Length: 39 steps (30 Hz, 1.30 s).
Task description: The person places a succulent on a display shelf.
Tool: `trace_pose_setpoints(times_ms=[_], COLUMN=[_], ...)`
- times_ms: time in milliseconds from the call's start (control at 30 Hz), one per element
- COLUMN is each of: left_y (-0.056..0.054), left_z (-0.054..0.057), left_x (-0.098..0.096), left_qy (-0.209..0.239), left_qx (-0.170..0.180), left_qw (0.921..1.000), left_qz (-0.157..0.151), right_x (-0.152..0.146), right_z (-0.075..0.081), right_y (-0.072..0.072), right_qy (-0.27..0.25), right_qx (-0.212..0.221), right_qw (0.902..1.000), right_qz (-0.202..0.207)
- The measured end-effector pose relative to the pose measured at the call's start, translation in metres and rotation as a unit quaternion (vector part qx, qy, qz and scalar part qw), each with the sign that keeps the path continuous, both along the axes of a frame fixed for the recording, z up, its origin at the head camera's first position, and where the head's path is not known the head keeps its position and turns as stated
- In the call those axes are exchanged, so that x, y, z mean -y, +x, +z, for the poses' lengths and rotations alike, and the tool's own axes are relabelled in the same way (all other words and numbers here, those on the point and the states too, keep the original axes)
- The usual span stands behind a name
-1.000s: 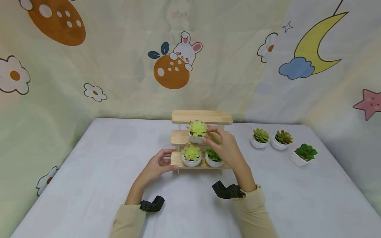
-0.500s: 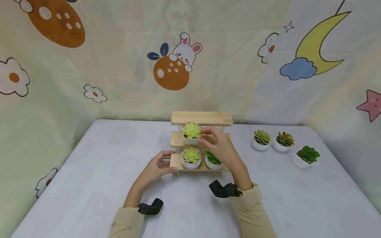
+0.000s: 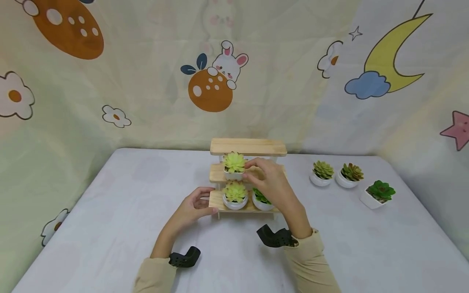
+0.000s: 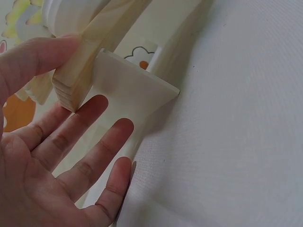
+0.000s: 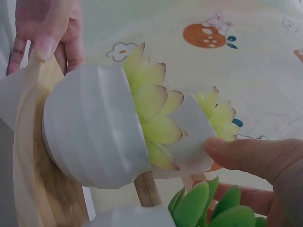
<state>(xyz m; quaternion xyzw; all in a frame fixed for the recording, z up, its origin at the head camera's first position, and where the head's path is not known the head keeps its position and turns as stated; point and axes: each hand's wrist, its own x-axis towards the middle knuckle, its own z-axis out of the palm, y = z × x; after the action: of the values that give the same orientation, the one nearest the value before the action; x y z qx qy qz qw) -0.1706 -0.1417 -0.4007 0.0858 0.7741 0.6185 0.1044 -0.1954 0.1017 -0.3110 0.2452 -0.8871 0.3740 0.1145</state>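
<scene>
A three-tier wooden plant stand (image 3: 249, 147) stands at the back of the table. My left hand (image 3: 193, 206) holds the left end of its lowest shelf, thumb on top and fingertips below, as the left wrist view shows. My right hand (image 3: 272, 185) pinches the white pot of a yellow-green succulent (image 3: 234, 163) at the left of the middle shelf. In the right wrist view the thumb (image 5: 227, 149) lies against that pot; the other fingers are partly hidden. On the lowest shelf sit another yellow-green potted succulent (image 3: 235, 197) and a green potted succulent (image 3: 261, 200), partly behind my right hand.
To the right on the white-covered table (image 3: 110, 228) are an olive-green potted succulent (image 3: 322, 173), a reddish-green one (image 3: 349, 176) and a dark green one (image 3: 379, 193) in a square pot. A printed cloth (image 3: 157, 89) hangs behind the stand.
My right hand has moved left along the middle shelf with the yellow-green succulent, then slowed. My left hand has stayed at the lowest shelf's end.
</scene>
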Motion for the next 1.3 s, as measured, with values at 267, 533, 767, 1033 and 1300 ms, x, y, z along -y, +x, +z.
trace_pose_setpoints(times_ms=[267, 533, 767, 1033, 1300], left_y=[-0.001, -0.002, 0.0, 0.0, -0.001], left_z=[0.001, -0.001, -0.001, 0.0, 0.001], left_x=[-0.001, -0.002, -0.001, -0.002, -0.001], left_qy=[0.001, 0.0, 0.004, 0.002, 0.002], left_qx=[-0.003, 0.005, 0.016, 0.014, 0.011], left_qw=[1.0, 1.0, 0.9998, 0.9999, 0.9999], left_qz=[-0.005, -0.001, 0.007, 0.004, 0.0], right_x=[-0.014, -0.059, -0.1, -0.157, -0.205], right_z=[0.006, 0.017, 0.017, 0.008, 0.0], right_y=[0.001, 0.007, 0.018, 0.029, 0.029], right_qy=[0.001, -0.042, -0.047, -0.028, -0.061], right_qx=[0.015, -0.003, -0.02, -0.004, 0.084], right_qw=[0.9996, 0.9947, 0.9884, 0.9712, 0.9297], right_qz=[-0.022, -0.094, -0.143, -0.237, -0.353])
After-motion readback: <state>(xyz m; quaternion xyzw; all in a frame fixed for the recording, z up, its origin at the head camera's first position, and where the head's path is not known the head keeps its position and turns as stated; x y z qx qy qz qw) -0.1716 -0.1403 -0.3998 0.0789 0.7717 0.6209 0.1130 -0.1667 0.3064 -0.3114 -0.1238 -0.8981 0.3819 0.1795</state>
